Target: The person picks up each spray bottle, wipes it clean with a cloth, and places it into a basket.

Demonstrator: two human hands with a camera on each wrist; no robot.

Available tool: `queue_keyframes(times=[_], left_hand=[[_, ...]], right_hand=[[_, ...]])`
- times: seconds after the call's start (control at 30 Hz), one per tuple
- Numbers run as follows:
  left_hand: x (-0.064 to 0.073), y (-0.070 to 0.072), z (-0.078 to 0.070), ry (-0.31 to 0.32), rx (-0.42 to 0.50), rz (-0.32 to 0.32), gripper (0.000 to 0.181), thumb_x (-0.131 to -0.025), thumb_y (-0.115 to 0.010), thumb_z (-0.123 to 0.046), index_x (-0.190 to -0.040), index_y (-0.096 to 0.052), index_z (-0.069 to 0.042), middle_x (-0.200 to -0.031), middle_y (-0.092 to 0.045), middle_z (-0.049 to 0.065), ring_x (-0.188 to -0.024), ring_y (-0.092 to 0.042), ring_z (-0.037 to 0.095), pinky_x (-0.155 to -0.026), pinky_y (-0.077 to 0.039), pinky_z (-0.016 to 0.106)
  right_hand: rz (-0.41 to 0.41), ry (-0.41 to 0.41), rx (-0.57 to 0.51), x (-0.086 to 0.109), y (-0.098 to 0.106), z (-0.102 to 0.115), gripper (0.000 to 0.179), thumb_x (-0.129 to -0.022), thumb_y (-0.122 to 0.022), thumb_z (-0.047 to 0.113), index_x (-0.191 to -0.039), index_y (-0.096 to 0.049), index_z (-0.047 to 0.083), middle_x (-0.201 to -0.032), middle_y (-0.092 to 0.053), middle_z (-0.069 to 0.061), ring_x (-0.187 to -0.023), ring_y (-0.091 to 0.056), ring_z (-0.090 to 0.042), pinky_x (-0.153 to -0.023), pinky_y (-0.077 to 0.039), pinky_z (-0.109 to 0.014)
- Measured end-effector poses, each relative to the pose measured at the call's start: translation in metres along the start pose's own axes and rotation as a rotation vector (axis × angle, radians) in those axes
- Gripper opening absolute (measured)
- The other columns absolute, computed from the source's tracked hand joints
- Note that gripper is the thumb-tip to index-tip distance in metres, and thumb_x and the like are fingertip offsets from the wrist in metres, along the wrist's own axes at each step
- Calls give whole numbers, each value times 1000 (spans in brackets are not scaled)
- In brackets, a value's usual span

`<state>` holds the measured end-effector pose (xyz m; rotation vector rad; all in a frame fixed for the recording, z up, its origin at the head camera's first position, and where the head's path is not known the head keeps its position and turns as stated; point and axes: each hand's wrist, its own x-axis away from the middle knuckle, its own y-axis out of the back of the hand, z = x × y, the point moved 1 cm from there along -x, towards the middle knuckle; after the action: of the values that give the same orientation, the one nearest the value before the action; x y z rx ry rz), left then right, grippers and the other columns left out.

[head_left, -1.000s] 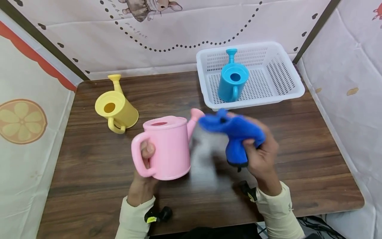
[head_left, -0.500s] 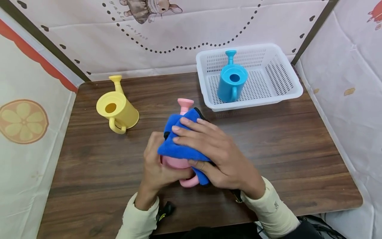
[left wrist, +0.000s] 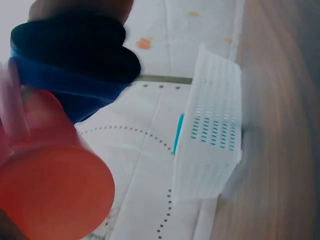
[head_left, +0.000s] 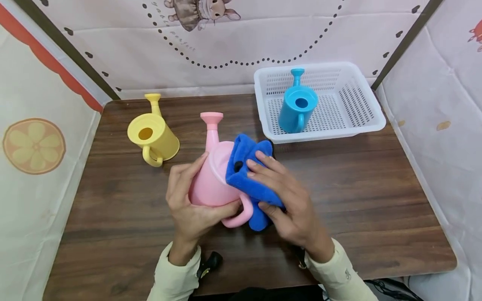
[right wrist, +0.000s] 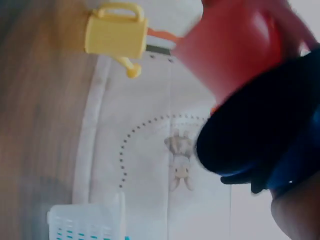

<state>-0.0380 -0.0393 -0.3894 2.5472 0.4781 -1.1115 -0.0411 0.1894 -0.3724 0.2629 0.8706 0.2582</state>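
Observation:
A pink watering can (head_left: 211,184) is held up over the table in the head view, tilted, its spout pointing away. My left hand (head_left: 192,205) grips its body from the left, thumb near the handle. Against the can's right side and top rim lies a folded blue cloth (head_left: 250,175) with dark edging. My right hand (head_left: 290,200) holds this cloth, fingers spread over it and thumb below. The can's round base (left wrist: 55,195) faces the left wrist camera. In the right wrist view the cloth (right wrist: 260,130) looks dark and covers part of the can.
A yellow watering can (head_left: 154,138) stands at the back left of the wooden table (head_left: 357,209). At the back right sits a white perforated basket (head_left: 363,129), with a blue watering can (head_left: 297,110) inside on its left. Printed fabric walls (head_left: 241,37) enclose the table.
The cloth in my right hand came over from the right onto the pink can's top, then slid to its right side. My left hand moved from the handle to the body, and the can turned.

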Motion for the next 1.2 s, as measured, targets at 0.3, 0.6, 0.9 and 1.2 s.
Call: queue_keyframes(times=[0.3, 0.6, 0.9, 1.2], left_hand=[[2, -3, 1, 24, -16, 12, 92, -80, -96, -66, -140, -77, 1, -112, -66, 29, -110, -63, 22, -100, -56, 24], [4, -10, 6, -315, -117, -48, 86, -87, -90, -69, -127, -79, 7, -105, -71, 25, -89, -60, 37, -80, -49, 36], [2, -1, 6, 69, 53, -105, 88, -74, -103, -52, -136, -76, 5, -113, -68, 22, -110, -63, 23, -96, -53, 24], [0, 1, 7, 546, 617, -2, 59, -102, -73, -38, -149, -51, -9, -137, -66, 11, -116, -69, 25, -99, -61, 31]], right_hand=[[-98, 258, 162, 4, -11, 9, 40, -115, -60, 19, -138, -72, -11, -160, -67, -19, -162, -53, -35, -138, -37, -50], [17, 69, 255, -17, -3, 20, 47, -118, -55, 30, -150, -68, -2, -158, -69, -19, -163, -53, -33, -138, -38, -47], [-131, -109, 46, 10, -15, 10, 45, -117, -59, 19, -153, -62, -8, -161, -67, -17, -158, -58, -27, -135, -43, -39], [-136, 104, 99, 24, -53, 4, 51, -118, -55, 21, -156, -56, -14, -176, -50, -20, -169, -42, -33, -137, -38, -45]])
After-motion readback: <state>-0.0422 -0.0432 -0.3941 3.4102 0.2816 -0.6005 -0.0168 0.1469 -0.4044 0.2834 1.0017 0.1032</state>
